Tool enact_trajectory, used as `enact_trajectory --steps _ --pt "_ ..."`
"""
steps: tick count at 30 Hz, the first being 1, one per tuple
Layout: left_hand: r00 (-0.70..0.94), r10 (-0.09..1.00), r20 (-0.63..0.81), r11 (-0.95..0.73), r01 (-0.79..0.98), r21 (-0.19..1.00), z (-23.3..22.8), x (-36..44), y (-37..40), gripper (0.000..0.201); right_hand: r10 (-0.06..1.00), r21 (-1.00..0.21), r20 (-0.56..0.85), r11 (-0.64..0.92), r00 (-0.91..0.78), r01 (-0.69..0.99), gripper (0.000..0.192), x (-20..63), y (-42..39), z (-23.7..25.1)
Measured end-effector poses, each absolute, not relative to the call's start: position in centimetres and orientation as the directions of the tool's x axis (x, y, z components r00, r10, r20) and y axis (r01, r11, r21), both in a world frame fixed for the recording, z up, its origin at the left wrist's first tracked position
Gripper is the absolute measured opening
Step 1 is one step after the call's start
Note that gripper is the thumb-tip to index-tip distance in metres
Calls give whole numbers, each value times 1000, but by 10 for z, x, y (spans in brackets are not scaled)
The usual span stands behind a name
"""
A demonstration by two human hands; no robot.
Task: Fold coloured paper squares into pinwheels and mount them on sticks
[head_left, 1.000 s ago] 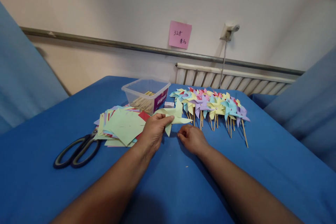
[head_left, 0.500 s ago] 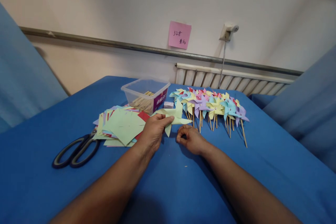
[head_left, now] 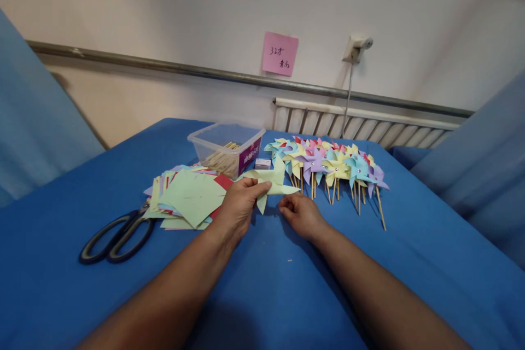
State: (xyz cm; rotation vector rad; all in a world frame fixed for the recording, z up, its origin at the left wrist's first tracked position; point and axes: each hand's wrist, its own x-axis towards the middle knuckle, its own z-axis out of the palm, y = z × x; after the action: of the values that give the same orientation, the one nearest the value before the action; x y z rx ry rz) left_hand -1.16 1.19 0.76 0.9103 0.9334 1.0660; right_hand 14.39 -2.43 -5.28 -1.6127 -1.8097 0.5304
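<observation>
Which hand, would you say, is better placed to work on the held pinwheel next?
Probably the right hand: it sits close by, though whether it holds anything is unclear, while the left hand pinches the light-green paper pinwheel.

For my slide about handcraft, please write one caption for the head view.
The left hand holds a green pinwheel, the right hand close by; beyond them, many pinwheels on sticks.

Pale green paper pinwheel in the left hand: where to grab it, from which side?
I'd lightly pinch the upper blade of the paper pinwheel, coming down from above. That blade points up, clear of both hands. The left hand covers the pinwheel's left side, and the right hand sits just below the rightward tip in this view. Folded paper could crease.
</observation>
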Motion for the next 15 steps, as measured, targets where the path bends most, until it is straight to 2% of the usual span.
enact_trajectory --steps 3,7,15 --pt "210 964 -164 221 -281 934 7 -12 12 25 982 -678 190 131 1 724 10 137 -26 -50" --pt "202 967 -156 208 -266 941 6 -12 12 26 979 -626 198 172 -58 761 7 132 -27 -48" --pt "206 965 -165 220 -281 934 5 -13 13 26 980 -416 104 198 -170 887 10 134 -37 -34"
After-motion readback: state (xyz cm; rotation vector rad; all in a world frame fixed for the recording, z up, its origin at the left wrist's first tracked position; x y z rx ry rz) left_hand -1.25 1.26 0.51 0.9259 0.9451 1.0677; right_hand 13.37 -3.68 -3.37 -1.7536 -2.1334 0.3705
